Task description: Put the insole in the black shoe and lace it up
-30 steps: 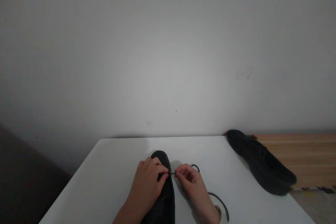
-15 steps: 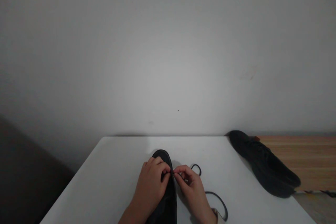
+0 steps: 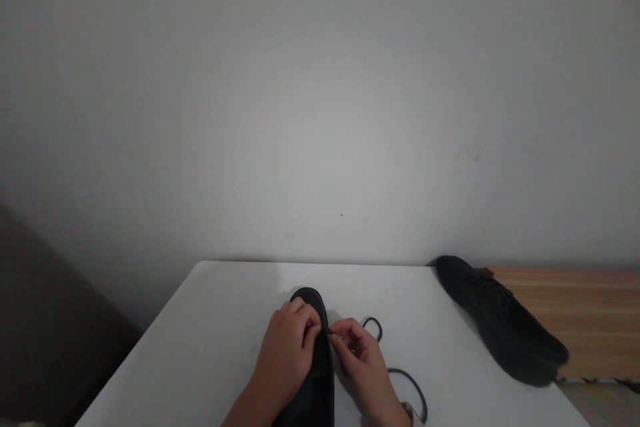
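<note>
Two hands meet over a black leather shoe [image 3: 313,380] on the white table [image 3: 210,333]: the left hand [image 3: 287,353] clasps its upper, the right hand [image 3: 357,353] pinches the thin black lace [image 3: 407,380], limp and probably slippery, so best held near its tip

Two black shoes [image 3: 310,373] [image 3: 500,320], one black lace [image 3: 407,380], one white table [image 3: 210,333], two hands [image 3: 287,353] [image 3: 363,360].

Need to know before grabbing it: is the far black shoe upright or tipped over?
Cannot tell: the far shoe is too dark, lying across the table's right edge.
</note>
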Motion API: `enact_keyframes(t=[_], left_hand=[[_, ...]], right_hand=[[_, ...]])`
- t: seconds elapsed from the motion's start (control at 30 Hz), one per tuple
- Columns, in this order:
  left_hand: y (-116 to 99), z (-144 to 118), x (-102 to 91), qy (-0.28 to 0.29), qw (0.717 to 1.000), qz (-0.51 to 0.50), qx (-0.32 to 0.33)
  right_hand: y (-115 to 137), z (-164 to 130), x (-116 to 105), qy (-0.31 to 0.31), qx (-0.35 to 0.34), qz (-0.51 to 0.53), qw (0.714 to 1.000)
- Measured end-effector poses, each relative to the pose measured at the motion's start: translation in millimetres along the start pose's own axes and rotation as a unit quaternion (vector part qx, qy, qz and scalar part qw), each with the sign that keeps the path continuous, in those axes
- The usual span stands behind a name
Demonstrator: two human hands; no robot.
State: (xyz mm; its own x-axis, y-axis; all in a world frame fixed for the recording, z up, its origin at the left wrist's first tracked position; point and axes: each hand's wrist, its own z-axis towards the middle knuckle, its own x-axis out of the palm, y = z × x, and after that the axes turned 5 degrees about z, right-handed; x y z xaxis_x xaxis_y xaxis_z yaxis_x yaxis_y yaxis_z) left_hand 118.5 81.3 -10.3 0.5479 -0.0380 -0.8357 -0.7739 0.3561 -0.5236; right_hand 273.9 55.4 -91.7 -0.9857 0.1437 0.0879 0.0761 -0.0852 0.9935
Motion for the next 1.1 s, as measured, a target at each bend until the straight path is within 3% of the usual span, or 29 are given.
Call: enact_keyframes(t=[0.1, 0.23, 0.4, 0.5, 0.6, 0.77, 0.83, 0.97, 1.1], left_hand=[[4, -4, -6.5, -0.030, 0.999, -0.025, -0.013], [20, -16, -18.5, -0.120, 0.982, -0.135, -0.045], [66, -38, -38.8, -0.250, 0.937, -0.194, -0.147], [88, -49, -50.6, -0.290, 0.913, -0.210, -0.194], [83, -54, -57.7, -0.253, 0.926, -0.212, -0.185], [34, -49, -59.5, -0.189, 0.956, -0.212, -0.080], [17, -45, -57.9, -0.169, 0.959, -0.223, -0.037], [4, -36, -48.9, -0.141, 0.958, -0.250, 0.009], [15, -28, -35.3, -0.113, 0.948, -0.294, -0.048]], right_hand=[[6, 0, -1, 0.002, -0.001, -0.006, 1.000], [7, 0, -4, -0.002, -0.002, -0.023, 1.000], [3, 3, -9, -0.006, -0.006, -0.059, 0.998], [4, 6, -13, -0.007, -0.020, -0.082, 0.996], [13, 7, -17, 0.002, -0.049, -0.106, 0.993], [53, -1, -6, 0.006, -0.163, -0.132, 0.978], [72, -4, 8, 0.040, -0.202, -0.138, 0.969], [92, 0, 37, 0.132, -0.136, -0.096, 0.977], [89, 18, 44, 0.108, -0.074, -0.021, 0.991]])
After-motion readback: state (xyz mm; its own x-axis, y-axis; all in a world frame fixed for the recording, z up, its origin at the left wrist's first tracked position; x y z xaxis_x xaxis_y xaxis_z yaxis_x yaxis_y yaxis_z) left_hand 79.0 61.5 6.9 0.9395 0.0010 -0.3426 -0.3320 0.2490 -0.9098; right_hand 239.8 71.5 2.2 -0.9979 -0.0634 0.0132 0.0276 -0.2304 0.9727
